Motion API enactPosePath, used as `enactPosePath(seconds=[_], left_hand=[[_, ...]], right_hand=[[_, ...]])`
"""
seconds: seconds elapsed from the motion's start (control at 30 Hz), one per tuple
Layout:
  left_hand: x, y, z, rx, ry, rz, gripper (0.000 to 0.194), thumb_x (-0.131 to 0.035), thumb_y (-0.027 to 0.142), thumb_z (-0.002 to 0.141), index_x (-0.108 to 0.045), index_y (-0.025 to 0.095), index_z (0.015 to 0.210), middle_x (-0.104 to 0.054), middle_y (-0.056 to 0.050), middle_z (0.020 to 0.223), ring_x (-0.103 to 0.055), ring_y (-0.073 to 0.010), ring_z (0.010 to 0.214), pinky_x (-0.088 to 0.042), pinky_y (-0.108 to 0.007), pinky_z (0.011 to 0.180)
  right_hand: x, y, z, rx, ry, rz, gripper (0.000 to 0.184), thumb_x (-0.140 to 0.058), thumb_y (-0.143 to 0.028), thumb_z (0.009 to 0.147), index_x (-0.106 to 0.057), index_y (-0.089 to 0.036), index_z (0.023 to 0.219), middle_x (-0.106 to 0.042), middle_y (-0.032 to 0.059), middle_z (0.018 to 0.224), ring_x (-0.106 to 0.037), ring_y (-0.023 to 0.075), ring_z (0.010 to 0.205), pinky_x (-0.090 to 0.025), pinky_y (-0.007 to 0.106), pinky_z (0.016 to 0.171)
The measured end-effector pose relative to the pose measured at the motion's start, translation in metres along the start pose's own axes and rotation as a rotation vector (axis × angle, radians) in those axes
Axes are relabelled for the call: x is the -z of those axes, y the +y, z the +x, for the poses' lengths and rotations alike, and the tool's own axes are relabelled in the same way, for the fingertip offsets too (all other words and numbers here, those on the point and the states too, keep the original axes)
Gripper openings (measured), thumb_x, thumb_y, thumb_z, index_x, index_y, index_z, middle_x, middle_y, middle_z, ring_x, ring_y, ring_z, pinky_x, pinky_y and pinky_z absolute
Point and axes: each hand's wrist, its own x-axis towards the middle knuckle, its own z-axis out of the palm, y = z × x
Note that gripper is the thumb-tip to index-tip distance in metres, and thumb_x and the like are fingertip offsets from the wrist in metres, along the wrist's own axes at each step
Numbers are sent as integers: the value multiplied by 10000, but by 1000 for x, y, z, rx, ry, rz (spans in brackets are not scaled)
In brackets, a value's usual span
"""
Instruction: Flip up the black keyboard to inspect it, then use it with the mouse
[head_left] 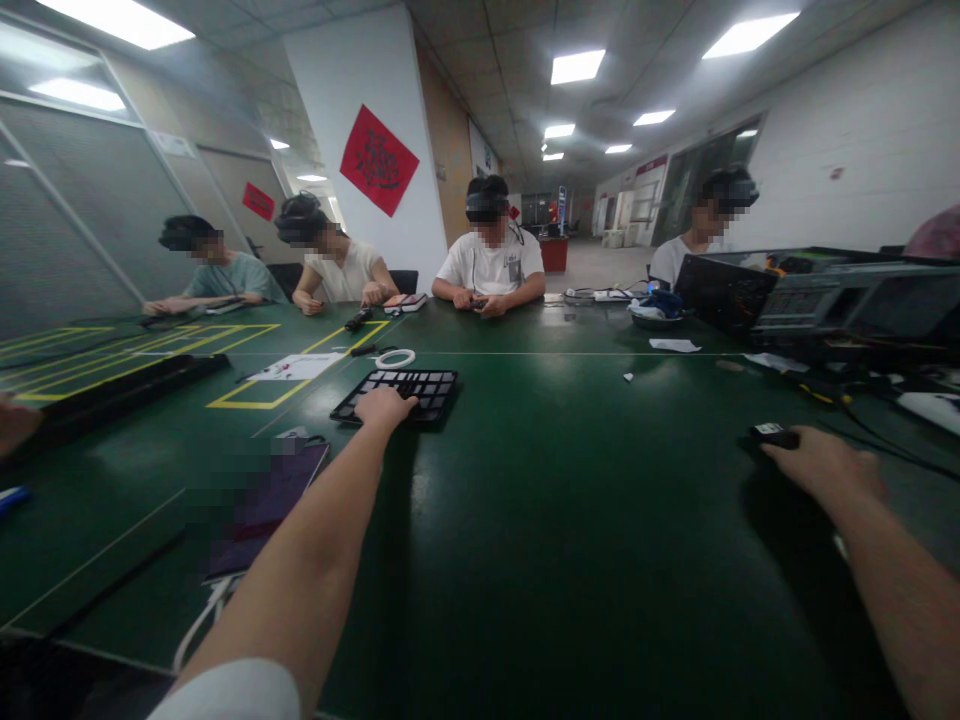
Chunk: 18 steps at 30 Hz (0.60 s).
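My left hand point(384, 408) reaches out over the dark green table point(570, 520) and rests on the near edge of a black grid-patterned pad point(431, 392). Its fingers lie close together on the pad, and I cannot tell whether they grip it. My right hand point(821, 464) lies far to the right, with its fingertips at a small black device with a white label point(772, 434). Whether that hand holds the device is hidden. A white cable loop point(395, 358) lies beyond the pad.
A dark folder point(266, 505) lies left of my left arm, inside yellow-taped table markings point(255, 385). Several seated people point(489, 255) work across the table. Electronic equipment point(847, 300) and a laptop point(724, 292) stand at the right. Another person's hand point(15, 422) enters at the left edge.
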Motion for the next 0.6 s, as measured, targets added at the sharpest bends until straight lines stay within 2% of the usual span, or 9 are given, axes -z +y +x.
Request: enactPosePath(seconds=[0.03, 0.1, 0.17, 0.27, 0.3, 0.4, 0.5, 0.53, 0.6], left_hand=[[0, 7, -8, -11, 2, -1, 602, -541, 547, 692, -635, 58, 1030, -585, -256, 1128, -527, -378, 1064, -433, -413, 815], [2, 25, -30, -68, -4, -64, 620, -491, 593, 712, -648, 55, 977, -617, -242, 1068, -568, -355, 1002, -446, -378, 778], [5, 45, -60, -187, -35, -215, 597, -445, 605, 742, -659, 74, 911, -652, -209, 970, -610, -321, 895, -452, -351, 716], [6, 71, -114, -410, -103, -575, 501, -476, 551, 757, -646, 104, 907, -667, -130, 843, -619, -246, 774, -441, -298, 634], [5, 77, -132, -460, -140, -721, 481, -497, 534, 748, -637, 103, 909, -660, -112, 806, -610, -226, 742, -436, -284, 610], [-2, 88, -178, -556, -357, -1113, 416, -510, 493, 744, -622, 119, 889, -628, -63, 740, -570, -176, 670, -423, -259, 573], [-6, 90, -202, -583, -551, -1344, 391, -526, 484, 725, -604, 138, 889, -587, -33, 689, -511, -139, 593, -401, -250, 539], [-6, 90, -205, -583, -574, -1377, 385, -538, 480, 715, -598, 141, 886, -579, -29, 689, -501, -135, 589, -398, -251, 541], [-5, 90, -209, -590, -538, -1372, 360, -565, 466, 696, -587, 142, 853, -576, -32, 709, -506, -141, 620, -405, -259, 571]], right_hand=[[3, -10, -6, 71, -32, 82, 608, -399, -467, 784, -471, -72, 1241, -523, 231, 1167, -486, 361, 1078, -381, 438, 838], [8, -37, -26, 232, -18, 278, 653, -438, -476, 765, -428, -77, 1282, -507, 194, 1216, -487, 332, 1080, -389, 406, 872], [8, -65, -53, 387, -39, 515, 589, -518, -415, 728, -485, -108, 1230, -536, 144, 1194, -509, 275, 1063, -384, 386, 923], [0, -96, -95, 640, -221, 750, 545, -567, -418, 718, -489, -210, 1217, -535, 65, 1208, -514, 226, 1075, -381, 408, 964], [-3, -102, -108, 707, -292, 798, 544, -580, -412, 719, -478, -233, 1223, -522, 51, 1225, -511, 214, 1084, -384, 407, 969], [-9, -110, -135, 838, -464, 946, 530, -599, -381, 730, -459, -233, 1220, -509, 51, 1242, -502, 194, 1109, -386, 396, 984], [-8, -112, -148, 905, -540, 1044, 508, -604, -363, 737, -460, -200, 1196, -523, 68, 1221, -508, 186, 1104, -389, 388, 989], [-6, -112, -149, 914, -550, 1050, 504, -604, -358, 738, -459, -195, 1193, -525, 69, 1215, -512, 183, 1097, -393, 386, 985], [-4, -113, -151, 912, -542, 1034, 503, -604, -344, 738, -458, -191, 1194, -524, 69, 1213, -510, 184, 1097, -396, 389, 984]])
